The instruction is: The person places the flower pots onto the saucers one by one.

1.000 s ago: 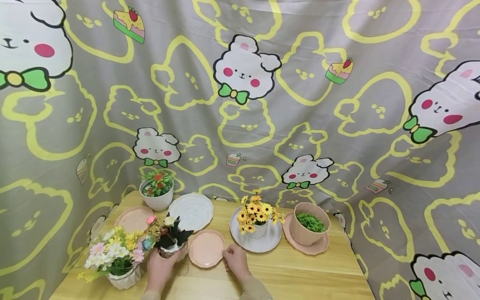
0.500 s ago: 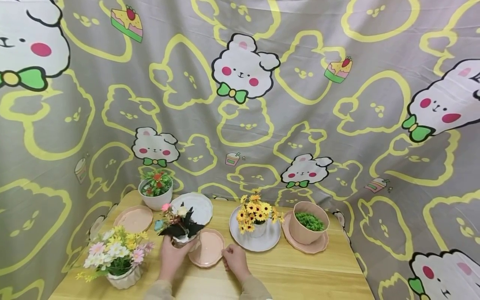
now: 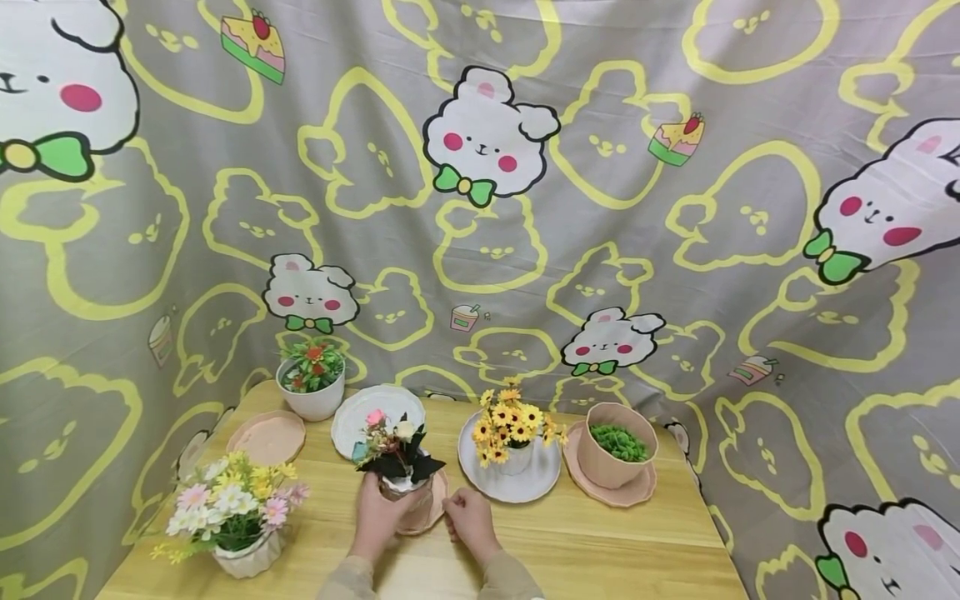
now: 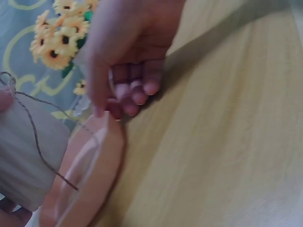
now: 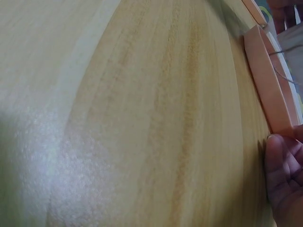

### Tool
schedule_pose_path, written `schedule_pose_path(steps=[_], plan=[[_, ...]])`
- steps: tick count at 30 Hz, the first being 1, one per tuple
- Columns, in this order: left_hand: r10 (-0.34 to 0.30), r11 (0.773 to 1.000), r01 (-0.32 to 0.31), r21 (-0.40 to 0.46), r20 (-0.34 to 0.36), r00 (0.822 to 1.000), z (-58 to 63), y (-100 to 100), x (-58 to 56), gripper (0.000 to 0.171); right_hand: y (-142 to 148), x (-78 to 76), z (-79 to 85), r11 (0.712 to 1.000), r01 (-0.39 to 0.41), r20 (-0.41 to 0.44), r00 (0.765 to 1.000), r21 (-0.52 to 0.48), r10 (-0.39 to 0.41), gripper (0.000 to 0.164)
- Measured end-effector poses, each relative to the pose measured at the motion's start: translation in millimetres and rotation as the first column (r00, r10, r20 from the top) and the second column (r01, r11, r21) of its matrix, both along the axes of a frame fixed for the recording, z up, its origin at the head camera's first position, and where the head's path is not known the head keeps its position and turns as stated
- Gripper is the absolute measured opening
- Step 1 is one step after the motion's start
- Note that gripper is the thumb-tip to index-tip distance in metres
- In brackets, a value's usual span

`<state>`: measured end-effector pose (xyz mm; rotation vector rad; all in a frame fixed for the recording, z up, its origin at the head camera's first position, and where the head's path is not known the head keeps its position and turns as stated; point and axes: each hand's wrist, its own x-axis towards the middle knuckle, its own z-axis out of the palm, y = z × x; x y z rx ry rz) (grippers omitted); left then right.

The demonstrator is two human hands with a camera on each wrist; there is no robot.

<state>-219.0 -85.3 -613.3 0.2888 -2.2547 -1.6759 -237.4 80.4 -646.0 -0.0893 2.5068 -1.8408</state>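
Observation:
My left hand (image 3: pixel 381 518) grips a small white flower pot (image 4: pixel 28 146) with twine tied round it. Dark leaves and a few pink, cream and blue blooms (image 3: pixel 397 450) rise from this pot. It overlaps a round pink saucer (image 3: pixel 432 518) in the head view, and in the left wrist view a loose end of twine hangs over the saucer's rim. My right hand (image 3: pixel 471 518) pinches that rim (image 5: pixel 267 82) at its right side, with the other fingers curled. The pot hides much of the saucer in the head view.
A pot of daisies (image 3: pixel 251 554) stands front left. Behind are another pink saucer (image 3: pixel 266 437), a red-flowered plant (image 3: pixel 311 400) and a white plate (image 3: pixel 348 421). Right of my hands, yellow flowers (image 3: pixel 510 425) stand on a plate, and a pink pot (image 3: pixel 607 467) sits on its saucer. Patterned cloth surrounds the table.
My left hand has carried the potted flowers rightward from beside the daisies to the pink saucer. My right hand has stayed at the saucer's rim.

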Motion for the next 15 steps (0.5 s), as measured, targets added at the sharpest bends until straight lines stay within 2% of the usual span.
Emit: schedule_pose_path(steps=[6,15], plan=[[0.001,1.000,-0.001,-0.018,-0.010,1.000,-10.0,8.2,-0.7,0.078,-0.9,-2.7,-0.3,1.000,0.015,0.090,0.996,0.021,-0.017,0.023],[-0.014,0.998,0.014,-0.062,0.001,1.000,-23.0,13.0,-1.4,0.079,0.2,-2.1,-0.2,0.999,0.010,0.070,0.997,0.040,-0.013,0.022]])
